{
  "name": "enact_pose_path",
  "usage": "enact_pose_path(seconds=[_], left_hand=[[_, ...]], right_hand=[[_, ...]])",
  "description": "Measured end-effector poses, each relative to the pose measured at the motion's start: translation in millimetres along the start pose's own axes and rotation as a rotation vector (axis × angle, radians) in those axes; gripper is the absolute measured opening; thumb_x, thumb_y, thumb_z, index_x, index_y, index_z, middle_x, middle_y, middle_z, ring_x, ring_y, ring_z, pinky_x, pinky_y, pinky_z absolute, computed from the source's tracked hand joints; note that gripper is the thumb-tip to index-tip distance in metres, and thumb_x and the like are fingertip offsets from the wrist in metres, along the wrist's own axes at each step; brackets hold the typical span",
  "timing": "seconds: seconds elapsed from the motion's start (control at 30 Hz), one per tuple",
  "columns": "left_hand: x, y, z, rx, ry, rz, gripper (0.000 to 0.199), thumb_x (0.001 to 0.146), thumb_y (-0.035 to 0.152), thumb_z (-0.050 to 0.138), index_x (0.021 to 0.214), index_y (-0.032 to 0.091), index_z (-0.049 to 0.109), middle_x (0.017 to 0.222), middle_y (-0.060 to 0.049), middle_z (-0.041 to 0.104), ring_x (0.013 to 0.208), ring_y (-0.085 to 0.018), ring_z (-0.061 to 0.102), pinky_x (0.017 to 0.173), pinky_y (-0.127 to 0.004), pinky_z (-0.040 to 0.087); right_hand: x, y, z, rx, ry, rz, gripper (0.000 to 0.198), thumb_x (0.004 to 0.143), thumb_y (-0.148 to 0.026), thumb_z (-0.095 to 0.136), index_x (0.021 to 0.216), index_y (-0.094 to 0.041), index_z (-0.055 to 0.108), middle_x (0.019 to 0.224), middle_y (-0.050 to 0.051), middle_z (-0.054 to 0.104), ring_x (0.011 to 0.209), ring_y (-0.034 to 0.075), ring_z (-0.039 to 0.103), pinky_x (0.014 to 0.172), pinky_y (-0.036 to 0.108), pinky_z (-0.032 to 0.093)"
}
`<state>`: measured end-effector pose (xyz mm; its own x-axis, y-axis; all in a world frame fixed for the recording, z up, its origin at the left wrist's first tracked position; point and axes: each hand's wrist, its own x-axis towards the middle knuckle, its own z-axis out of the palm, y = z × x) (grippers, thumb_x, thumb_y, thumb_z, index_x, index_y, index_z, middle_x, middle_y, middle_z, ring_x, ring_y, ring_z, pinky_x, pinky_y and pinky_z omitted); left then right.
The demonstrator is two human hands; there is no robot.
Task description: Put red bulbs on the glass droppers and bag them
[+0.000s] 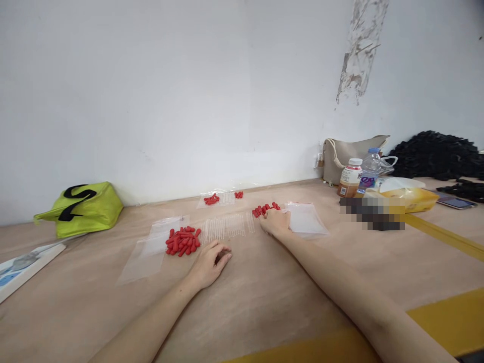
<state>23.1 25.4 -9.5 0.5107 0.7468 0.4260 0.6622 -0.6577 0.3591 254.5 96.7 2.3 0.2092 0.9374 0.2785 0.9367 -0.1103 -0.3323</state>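
Note:
My left hand (209,264) rests on the brown table covering, fingers loosely curled, thumb apart from them, nothing visible in its grasp. Just left of it lies a heap of red bulb-ended pieces (183,241). My right hand (277,222) reaches farther out, fingers drawn together and pointing down at the right end of a row of thin clear sticks (226,227). Right behind its fingers is a smaller group of red pieces (265,208). What its fingertips hold, if anything, is hidden. A clear zip bag (308,220) lies flat beside the right hand.
More clear bags (145,257) lie left of the heap. Toward the wall are another bag with red pieces (212,199) and sticks. A lime-green bag (88,209) stands left. At right are bottles (350,179), a yellow pack (410,197), a phone (457,202) and a black pile (434,155).

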Motion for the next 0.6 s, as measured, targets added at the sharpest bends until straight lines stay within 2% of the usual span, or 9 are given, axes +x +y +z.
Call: enact_pose_path(seconds=[0.2,0.37,0.47,0.6], left_hand=[[0,0,0,-0.003,-0.008,-0.008,0.015,0.083,0.026,0.047,0.088,0.019,0.059,0.08,-0.002,0.055,0.07,-0.015,0.054,0.065,-0.027,0.042],[0,1,0,-0.002,0.004,-0.011,0.016,0.083,0.027,0.047,0.087,0.019,0.06,0.08,-0.002,0.056,0.07,-0.015,0.054,0.065,-0.028,0.043],[0,1,0,-0.008,0.007,-0.006,0.016,0.083,0.028,0.046,0.087,0.019,0.06,0.081,-0.003,0.056,0.07,-0.015,0.054,0.066,-0.028,0.043],[-1,1,0,0.004,0.0,-0.004,0.017,0.084,0.028,0.046,0.088,0.019,0.059,0.081,-0.003,0.056,0.071,-0.015,0.054,0.066,-0.028,0.043]], right_hand=[[-1,7,1,-0.011,0.032,-0.009,0.032,0.078,-0.04,0.038,0.068,-0.019,0.061,0.07,0.006,0.062,0.07,0.021,0.055,0.076,0.04,0.026],[-3,1,-1,0.025,0.048,-0.049,0.032,0.079,-0.04,0.037,0.076,-0.02,0.062,0.075,0.005,0.063,0.074,0.019,0.055,0.079,0.039,0.024],[-2,-8,1,0.001,-0.015,-0.101,0.032,0.08,-0.036,0.037,0.071,-0.02,0.062,0.074,0.006,0.063,0.076,0.018,0.055,0.082,0.039,0.022],[7,-19,6,-0.062,-0.129,-0.063,0.022,0.074,-0.031,0.046,0.076,-0.017,0.063,0.078,0.009,0.063,0.078,0.021,0.056,0.081,0.04,0.023]])
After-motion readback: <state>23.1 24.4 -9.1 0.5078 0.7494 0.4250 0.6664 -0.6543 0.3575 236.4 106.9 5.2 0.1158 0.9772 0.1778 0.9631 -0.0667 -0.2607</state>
